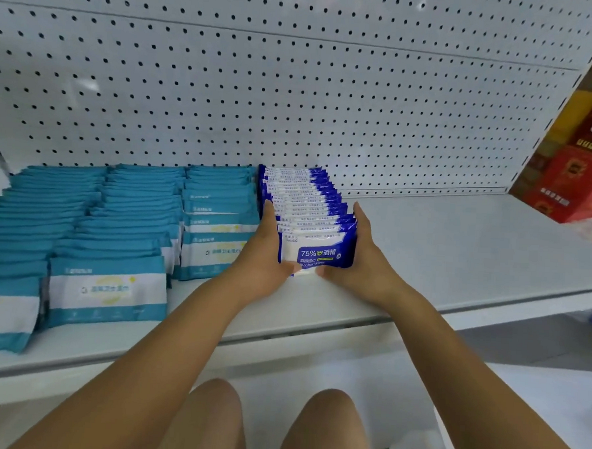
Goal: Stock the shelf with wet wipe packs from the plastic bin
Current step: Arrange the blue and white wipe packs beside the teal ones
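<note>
— White pegboard point(295, 87) backs the shelf point(458, 239), and our row of alcohol wipe packs point(302, 204) stands on edge, running from the panel toward us.
— Why both hands?
— We judge that we are squaring the row. Our left hand point(265, 257) lies flat along its left side and our right hand point(358, 258) along its right, fingers straight, thumbs meeting under the front pack point(317, 253). We press and grip nothing.
— What hems us in?
— Rows of teal wipe packs point(116, 221) sit just beside the left flank, so new packs must go right, where bare shelf runs to the red cartons point(579, 163). We cannot see the plastic bin.
</note>
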{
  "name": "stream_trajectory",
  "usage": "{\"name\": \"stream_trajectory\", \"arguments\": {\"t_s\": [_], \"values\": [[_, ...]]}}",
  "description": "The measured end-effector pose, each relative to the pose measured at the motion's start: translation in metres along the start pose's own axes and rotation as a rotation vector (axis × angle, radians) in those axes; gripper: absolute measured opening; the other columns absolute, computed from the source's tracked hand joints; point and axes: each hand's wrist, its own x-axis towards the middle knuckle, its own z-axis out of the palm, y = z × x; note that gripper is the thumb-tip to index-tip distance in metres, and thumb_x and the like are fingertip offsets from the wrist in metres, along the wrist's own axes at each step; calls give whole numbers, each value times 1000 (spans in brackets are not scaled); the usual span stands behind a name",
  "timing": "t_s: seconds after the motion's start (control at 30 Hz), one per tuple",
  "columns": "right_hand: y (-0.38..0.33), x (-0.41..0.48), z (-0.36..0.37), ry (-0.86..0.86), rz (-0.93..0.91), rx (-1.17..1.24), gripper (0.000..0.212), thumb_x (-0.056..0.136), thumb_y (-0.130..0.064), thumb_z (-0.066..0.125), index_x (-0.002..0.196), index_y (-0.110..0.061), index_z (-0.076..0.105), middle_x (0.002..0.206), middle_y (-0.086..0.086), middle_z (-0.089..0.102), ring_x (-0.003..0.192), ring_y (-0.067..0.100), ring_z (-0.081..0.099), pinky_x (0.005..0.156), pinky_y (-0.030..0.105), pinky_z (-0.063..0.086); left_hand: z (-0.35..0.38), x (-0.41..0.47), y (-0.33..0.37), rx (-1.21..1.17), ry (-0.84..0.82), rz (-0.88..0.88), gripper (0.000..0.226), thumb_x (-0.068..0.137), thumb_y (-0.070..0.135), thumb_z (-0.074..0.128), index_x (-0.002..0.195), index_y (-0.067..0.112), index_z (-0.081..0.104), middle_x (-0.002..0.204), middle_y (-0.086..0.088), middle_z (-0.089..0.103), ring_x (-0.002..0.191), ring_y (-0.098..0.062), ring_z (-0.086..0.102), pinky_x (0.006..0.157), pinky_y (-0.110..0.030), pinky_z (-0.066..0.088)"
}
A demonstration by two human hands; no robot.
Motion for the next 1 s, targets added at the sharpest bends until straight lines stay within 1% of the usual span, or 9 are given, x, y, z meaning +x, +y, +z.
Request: {"name": "stream_trajectory", "arguments": {"t_s": [0.07, 0.17, 0.23, 0.4, 0.57, 0.73, 0.83, 0.9, 1.0], "values": [[0, -5, 0, -3, 16, 33, 130, 79, -10, 85, 157, -31, -16, 126, -44, 40, 113, -18, 53, 90, 3, 43, 1, -5, -1, 6, 36, 17, 124, 83, 14, 82, 162, 28, -12, 163, 11, 28, 144, -9, 36, 119, -29, 32], [-3, -10, 3, 20, 23, 63, 140, 72, -9, 89, 157, -29, -20, 134, -38, 40, 126, 0, 55, 112, 30, 43, -9, -22, 3, 33, 56, -18, 124, 84, 17, 83, 161, 25, -14, 157, 21, 9, 145, 1, 16, 113, -13, 17], [-14, -16, 7, 64, 9, 73, 145, 62, -19, 95, 159, -32, -13, 143, -22, 42, 133, 10, 52, 114, 43, 43, -21, -36, 2, 80, 74, -38, 120, 85, 22, 83, 162, 22, -10, 162, 16, 11, 149, -2, 14, 113, -14, 10], [-46, -28, 17, 136, -120, -156, 132, 61, -32, 98, 157, -36, 7, 163, -7, 17, 153, 15, 16, 124, 40, 24, -68, -60, -6, 320, 100, -29, 92, 88, 28, 80, 161, 21, 24, 164, -1, 32, 149, -19, 32, 121, -31, 24], [-55, -13, 21, 193, -116, -159, 111, 58, -28, 100, 150, -29, 37, 144, -8, 44, 134, 14, 43, 115, 43, 41, -93, -66, -7, 470, 31, -16, 77, 89, 30, 79, 153, 17, 39, 156, -6, 42, 144, -22, 37, 113, -31, 31], [-69, 8, 13, 92, -91, -399, 117, 64, -27, 96, 158, -19, 27, 166, 3, 19, 152, 20, 17, 118, 27, 18, -96, -54, -9, 577, -72, 13, 71, 89, 35, 78, 148, 15, 45, 152, -8, 44, 146, -23, 33, 110, -29, 30], [-74, 9, 8, 12, -63, -483, 121, 63, -33, 96, 159, -20, 24, 167, 1, 18, 153, 21, 16, 124, 34, 16, -101, -42, -11, 663, -134, -1, 79, 85, 40, 81, 148, 10, 44, 151, -10, 44, 148, -26, 29, 116, -30, 23], [-72, 8, 5, -30, -52, -518, 126, 61, -38, 96, 160, -25, 20, 167, 0, 14, 153, 22, 14, 125, 46, 20, -106, -33, -14, 729, -157, -9, 84, 82, 45, 82, 148, 10, 44, 149, -9, 45, 147, -28, 31, 117, -33, 26], [-73, 8, 0, -98, -58, -610, 130, 61, -47, 94, 161, -28, 13, 170, -2, 6, 155, 19, 2, 127, 48, 12, -113, -21, -18, 827, -231, -42, 94, 80, 53, 80, 152, 11, 37, 151, -7, 43, 143, -25, 35, 118, -37, 31]]}}
